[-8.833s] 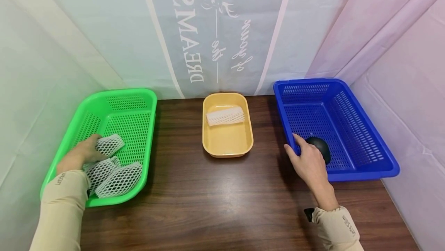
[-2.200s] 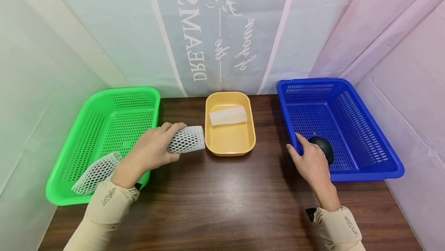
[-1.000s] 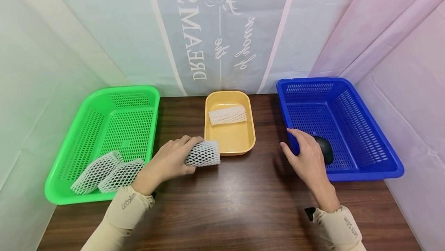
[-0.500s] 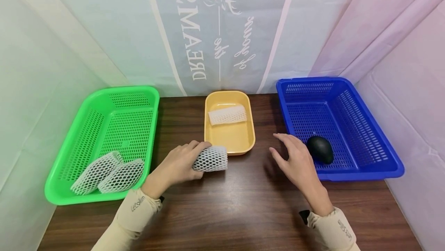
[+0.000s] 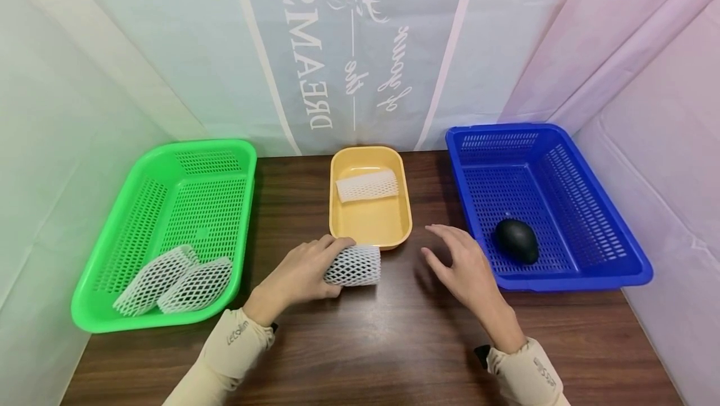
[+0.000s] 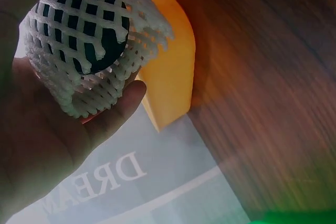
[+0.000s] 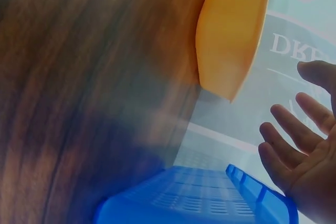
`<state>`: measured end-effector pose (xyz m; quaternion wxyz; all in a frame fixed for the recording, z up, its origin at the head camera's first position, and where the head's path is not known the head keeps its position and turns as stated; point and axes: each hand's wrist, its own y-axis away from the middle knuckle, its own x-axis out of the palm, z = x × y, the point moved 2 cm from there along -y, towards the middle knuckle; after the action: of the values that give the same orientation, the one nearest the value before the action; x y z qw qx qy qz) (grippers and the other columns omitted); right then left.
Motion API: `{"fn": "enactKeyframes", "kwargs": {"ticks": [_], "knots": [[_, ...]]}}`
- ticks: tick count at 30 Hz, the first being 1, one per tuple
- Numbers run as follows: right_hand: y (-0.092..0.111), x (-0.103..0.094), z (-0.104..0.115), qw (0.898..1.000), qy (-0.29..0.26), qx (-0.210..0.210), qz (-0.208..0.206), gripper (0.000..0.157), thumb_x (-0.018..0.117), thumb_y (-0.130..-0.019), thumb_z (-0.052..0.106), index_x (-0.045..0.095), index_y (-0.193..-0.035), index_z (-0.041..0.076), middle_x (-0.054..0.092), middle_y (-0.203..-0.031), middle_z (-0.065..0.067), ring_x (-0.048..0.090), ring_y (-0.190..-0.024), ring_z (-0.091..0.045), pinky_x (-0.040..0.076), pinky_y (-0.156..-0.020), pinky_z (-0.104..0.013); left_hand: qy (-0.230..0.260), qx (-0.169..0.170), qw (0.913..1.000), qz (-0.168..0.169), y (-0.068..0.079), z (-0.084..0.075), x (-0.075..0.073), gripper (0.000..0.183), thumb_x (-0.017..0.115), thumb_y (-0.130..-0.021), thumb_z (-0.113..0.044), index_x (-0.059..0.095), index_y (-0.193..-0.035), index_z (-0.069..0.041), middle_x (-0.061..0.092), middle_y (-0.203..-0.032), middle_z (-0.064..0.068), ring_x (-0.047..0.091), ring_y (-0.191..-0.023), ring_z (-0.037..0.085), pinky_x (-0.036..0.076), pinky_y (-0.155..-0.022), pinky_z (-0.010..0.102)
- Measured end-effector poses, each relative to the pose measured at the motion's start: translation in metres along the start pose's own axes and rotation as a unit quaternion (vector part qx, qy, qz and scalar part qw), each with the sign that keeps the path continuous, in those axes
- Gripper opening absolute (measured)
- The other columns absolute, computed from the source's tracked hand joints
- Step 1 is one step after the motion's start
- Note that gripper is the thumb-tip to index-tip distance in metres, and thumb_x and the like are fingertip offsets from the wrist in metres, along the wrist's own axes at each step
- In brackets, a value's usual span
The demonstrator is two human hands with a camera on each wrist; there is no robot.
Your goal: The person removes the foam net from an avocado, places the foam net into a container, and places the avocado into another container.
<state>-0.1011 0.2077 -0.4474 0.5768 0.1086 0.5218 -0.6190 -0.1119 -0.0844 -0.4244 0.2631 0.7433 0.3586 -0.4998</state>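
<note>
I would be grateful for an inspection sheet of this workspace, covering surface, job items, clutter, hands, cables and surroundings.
Surface: dark wood-grain table, light glare in front.
Job items: bare dark oval object in the blue basket; two netted objects in the green basket; white net sleeve in the yellow tray.
Clutter: nothing seen.
Left hand: grips a white-netted dark object before the tray.
Right hand: holds nothing, fingers apart, beside the blue basket.
Cables: nothing seen.
Surroundings: backdrop with mirrored lettering behind; pale sheets at both sides.
</note>
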Motion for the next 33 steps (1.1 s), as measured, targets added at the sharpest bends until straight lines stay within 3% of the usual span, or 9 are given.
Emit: {"fn": "enactKeyframes", "kwargs": {"ticks": [17, 23, 33], "knots": [[0.009, 0.015, 0.003, 0.998, -0.010, 0.033, 0.059, 0.036, 0.080, -0.082, 0.016, 0.069, -0.115, 0.005, 0.072, -0.114, -0.013, 0.066, -0.110, -0.032, 0.051, -0.094, -0.048, 0.030, 0.004, 0.9994, 0.017, -0.004, -0.004, 0.017, 0.081, 0.084, -0.071, -0.028, 0.045, -0.142, -0.022, 0.061, -0.121, 0.007, 0.064, -0.099, 0.026, 0.053, -0.084, 0.047], [0.012, 0.018, 0.001, 0.994, -0.013, 0.063, 0.087, 0.035, 0.079, -0.084, 0.016, 0.070, -0.116, 0.006, 0.072, -0.114, -0.012, 0.065, -0.111, -0.031, 0.051, -0.095, -0.049, 0.045, 0.003, 0.9985, 0.031, -0.007, -0.005, 0.026, 0.081, 0.085, -0.071, -0.028, 0.046, -0.142, -0.021, 0.061, -0.125, 0.007, 0.064, -0.102, 0.027, 0.053, -0.086, 0.048], [0.017, 0.021, -0.001, 0.990, -0.016, 0.083, 0.109, 0.033, 0.079, -0.084, 0.018, 0.071, -0.114, 0.008, 0.073, -0.109, -0.009, 0.066, -0.109, -0.030, 0.052, -0.091, -0.049, 0.041, 0.014, 0.9986, 0.030, -0.015, -0.005, 0.042, 0.079, 0.083, -0.070, -0.030, 0.046, -0.140, -0.022, 0.060, -0.123, 0.005, 0.064, -0.099, 0.025, 0.053, -0.083, 0.046]]}}
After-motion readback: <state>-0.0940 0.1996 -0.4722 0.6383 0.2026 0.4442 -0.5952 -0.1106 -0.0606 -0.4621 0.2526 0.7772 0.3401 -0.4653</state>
